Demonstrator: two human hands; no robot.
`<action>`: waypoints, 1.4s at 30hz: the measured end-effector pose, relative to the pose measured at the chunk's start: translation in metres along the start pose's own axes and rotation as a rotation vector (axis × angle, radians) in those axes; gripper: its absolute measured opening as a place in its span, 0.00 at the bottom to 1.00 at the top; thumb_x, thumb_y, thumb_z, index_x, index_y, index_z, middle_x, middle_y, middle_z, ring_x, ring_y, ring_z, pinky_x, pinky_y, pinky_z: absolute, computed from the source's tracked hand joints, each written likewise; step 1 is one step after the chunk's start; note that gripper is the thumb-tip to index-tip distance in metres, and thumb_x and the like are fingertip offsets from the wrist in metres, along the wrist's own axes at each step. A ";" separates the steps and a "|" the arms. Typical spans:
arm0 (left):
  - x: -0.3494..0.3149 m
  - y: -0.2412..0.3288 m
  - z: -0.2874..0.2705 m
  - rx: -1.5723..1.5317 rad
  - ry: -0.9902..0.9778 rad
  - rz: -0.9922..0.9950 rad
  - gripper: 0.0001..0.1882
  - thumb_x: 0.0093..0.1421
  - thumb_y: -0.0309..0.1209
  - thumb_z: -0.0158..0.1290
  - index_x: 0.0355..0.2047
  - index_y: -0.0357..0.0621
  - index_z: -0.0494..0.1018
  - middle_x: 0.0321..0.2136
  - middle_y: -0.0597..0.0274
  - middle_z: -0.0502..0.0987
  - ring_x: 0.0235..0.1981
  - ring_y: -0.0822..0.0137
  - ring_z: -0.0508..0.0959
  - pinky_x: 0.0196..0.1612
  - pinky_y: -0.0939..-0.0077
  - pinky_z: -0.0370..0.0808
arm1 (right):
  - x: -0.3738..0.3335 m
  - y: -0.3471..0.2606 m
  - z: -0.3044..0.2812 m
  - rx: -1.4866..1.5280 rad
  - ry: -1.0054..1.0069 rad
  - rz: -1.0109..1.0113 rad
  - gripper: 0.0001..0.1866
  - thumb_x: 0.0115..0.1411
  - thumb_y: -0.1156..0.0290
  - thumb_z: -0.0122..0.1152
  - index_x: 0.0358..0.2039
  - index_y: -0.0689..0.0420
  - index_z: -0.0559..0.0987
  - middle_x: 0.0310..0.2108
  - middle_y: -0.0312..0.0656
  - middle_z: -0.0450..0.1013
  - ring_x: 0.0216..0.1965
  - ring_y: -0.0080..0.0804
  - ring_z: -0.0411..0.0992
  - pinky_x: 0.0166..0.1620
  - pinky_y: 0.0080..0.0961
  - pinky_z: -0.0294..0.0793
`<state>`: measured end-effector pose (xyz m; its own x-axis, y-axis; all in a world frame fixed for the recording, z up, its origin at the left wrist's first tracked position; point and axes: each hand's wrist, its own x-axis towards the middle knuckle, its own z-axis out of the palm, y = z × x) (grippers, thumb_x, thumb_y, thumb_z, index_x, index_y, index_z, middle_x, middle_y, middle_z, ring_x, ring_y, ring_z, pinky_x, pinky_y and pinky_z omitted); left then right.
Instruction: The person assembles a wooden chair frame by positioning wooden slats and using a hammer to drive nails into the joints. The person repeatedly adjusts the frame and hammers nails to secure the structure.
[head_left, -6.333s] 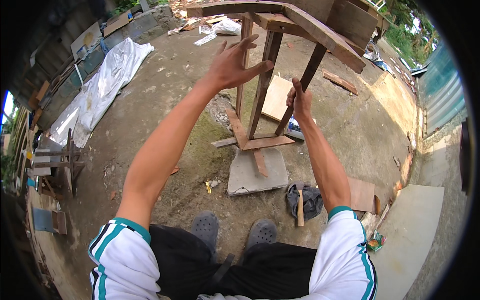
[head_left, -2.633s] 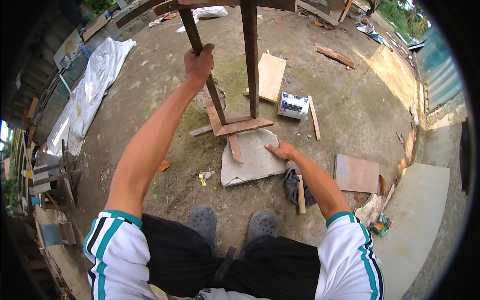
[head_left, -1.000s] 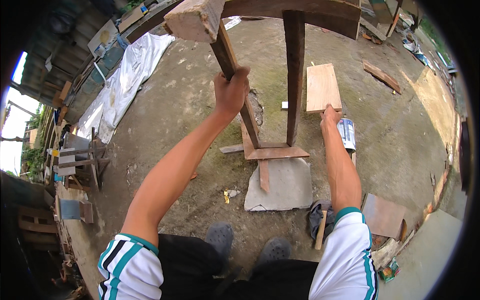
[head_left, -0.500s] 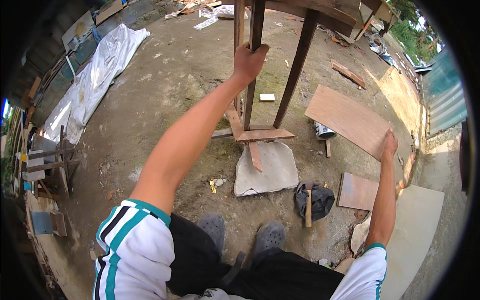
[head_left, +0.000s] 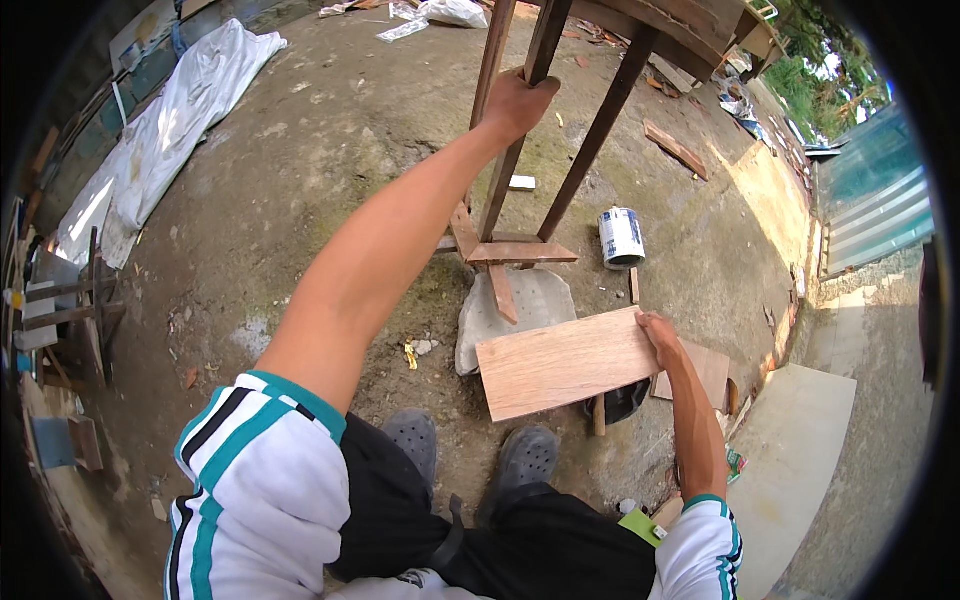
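Note:
My left hand (head_left: 522,103) is wrapped round a dark leg of a wooden frame (head_left: 597,130) that looks like a piece of furniture. The frame's mitred lower end (head_left: 522,253) stands by a flat grey stone slab (head_left: 480,325). A thin rectangular plywood board (head_left: 570,362) is gripped at its right end by my right hand (head_left: 660,338). The board hangs over part of the slab and hides most of a hammer, whose wooden handle (head_left: 599,415) shows below it, and of a black bag (head_left: 628,402).
A paint can (head_left: 622,238) and a small white box (head_left: 522,183) are on the ground beyond. Another board piece (head_left: 705,372) and a large pale sheet (head_left: 800,450) lie at right. A white tarp (head_left: 165,140) is at far left, a loose plank (head_left: 676,150) at far right.
My right hand has brought the plywood board left and nearer, turning it; the paint can is now uncovered. The frame's upper part has tilted slightly right, with my left hand still on its leg.

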<state>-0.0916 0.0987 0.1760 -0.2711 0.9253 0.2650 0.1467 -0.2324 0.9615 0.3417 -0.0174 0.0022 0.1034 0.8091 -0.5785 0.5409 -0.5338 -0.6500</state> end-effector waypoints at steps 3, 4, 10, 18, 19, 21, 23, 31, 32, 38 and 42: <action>-0.002 -0.002 -0.005 -0.045 -0.012 0.005 0.16 0.56 0.41 0.57 0.24 0.38 0.72 0.15 0.66 0.70 0.19 0.73 0.68 0.24 0.67 0.65 | 0.020 -0.009 0.058 0.119 -0.104 -0.009 0.20 0.65 0.59 0.55 0.47 0.62 0.77 0.42 0.44 0.76 0.41 0.32 0.73 0.46 0.29 0.70; -0.003 -0.002 -0.006 -0.055 -0.019 0.003 0.16 0.56 0.41 0.57 0.23 0.38 0.72 0.15 0.66 0.70 0.19 0.73 0.68 0.24 0.68 0.65 | 0.028 -0.013 0.071 0.126 -0.085 -0.011 0.19 0.64 0.60 0.56 0.46 0.63 0.77 0.41 0.43 0.76 0.41 0.31 0.72 0.46 0.29 0.69; -0.020 0.003 -0.013 -0.041 0.007 -0.010 0.15 0.57 0.39 0.56 0.22 0.40 0.71 0.14 0.68 0.68 0.18 0.74 0.66 0.23 0.69 0.63 | 0.075 -0.032 0.110 0.126 0.029 -0.197 0.17 0.65 0.59 0.55 0.40 0.62 0.78 0.35 0.38 0.75 0.37 0.28 0.69 0.44 0.28 0.67; -0.035 0.008 -0.016 -0.122 0.039 0.001 0.15 0.57 0.34 0.56 0.17 0.42 0.67 0.13 0.73 0.64 0.17 0.79 0.62 0.21 0.73 0.59 | 0.097 -0.021 0.140 -0.254 0.361 -0.314 0.27 0.62 0.49 0.54 0.34 0.66 0.80 0.34 0.56 0.77 0.39 0.49 0.75 0.46 0.38 0.70; -0.036 0.008 -0.014 -0.129 0.056 -0.005 0.15 0.57 0.33 0.55 0.17 0.42 0.67 0.13 0.73 0.64 0.16 0.79 0.61 0.20 0.73 0.59 | 0.101 -0.015 0.137 -0.227 0.340 -0.305 0.28 0.63 0.48 0.53 0.34 0.66 0.80 0.35 0.57 0.77 0.40 0.50 0.75 0.46 0.39 0.70; -0.038 0.009 -0.015 -0.139 0.093 -0.019 0.16 0.58 0.33 0.55 0.16 0.42 0.66 0.12 0.73 0.64 0.16 0.80 0.61 0.19 0.73 0.58 | 0.102 -0.009 0.136 -0.174 0.291 -0.287 0.29 0.63 0.47 0.52 0.35 0.66 0.80 0.36 0.59 0.77 0.42 0.54 0.75 0.47 0.42 0.70; -0.041 0.009 -0.014 -0.169 0.140 -0.004 0.16 0.57 0.32 0.55 0.15 0.41 0.66 0.12 0.73 0.64 0.16 0.80 0.61 0.19 0.73 0.58 | 0.100 -0.006 0.136 -0.141 0.270 -0.295 0.29 0.63 0.47 0.52 0.35 0.66 0.80 0.36 0.59 0.77 0.41 0.54 0.76 0.46 0.42 0.71; -0.051 0.034 0.001 0.001 0.205 -0.040 0.15 0.56 0.31 0.54 0.14 0.39 0.68 0.11 0.70 0.66 0.15 0.79 0.63 0.19 0.72 0.61 | 0.082 -0.045 0.146 -0.141 0.300 -0.260 0.30 0.64 0.46 0.51 0.30 0.66 0.79 0.32 0.57 0.77 0.36 0.52 0.74 0.43 0.41 0.69; -0.052 0.036 0.006 -0.001 0.223 -0.045 0.15 0.56 0.31 0.54 0.14 0.39 0.68 0.11 0.70 0.66 0.15 0.79 0.63 0.19 0.72 0.61 | 0.082 -0.044 0.151 -0.109 0.320 -0.231 0.30 0.64 0.45 0.51 0.30 0.65 0.79 0.32 0.58 0.77 0.37 0.53 0.74 0.43 0.42 0.69; -0.066 0.034 0.003 -0.093 0.182 -0.023 0.16 0.55 0.30 0.54 0.13 0.39 0.67 0.11 0.71 0.65 0.15 0.79 0.62 0.19 0.72 0.60 | 0.079 -0.036 0.144 -0.177 0.288 -0.349 0.30 0.65 0.45 0.49 0.33 0.65 0.79 0.33 0.60 0.76 0.39 0.59 0.74 0.44 0.45 0.70; -0.075 0.033 0.006 -0.128 0.118 0.010 0.17 0.56 0.29 0.54 0.12 0.39 0.64 0.11 0.73 0.63 0.15 0.80 0.60 0.18 0.72 0.57 | 0.085 -0.025 0.141 -0.256 0.395 -0.492 0.30 0.67 0.47 0.45 0.32 0.66 0.78 0.33 0.63 0.75 0.38 0.64 0.73 0.42 0.48 0.70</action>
<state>-0.0611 0.0234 0.1879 -0.3809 0.8831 0.2740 0.0293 -0.2846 0.9582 0.2192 0.0307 -0.1001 0.0653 0.9978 0.0094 0.7784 -0.0450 -0.6262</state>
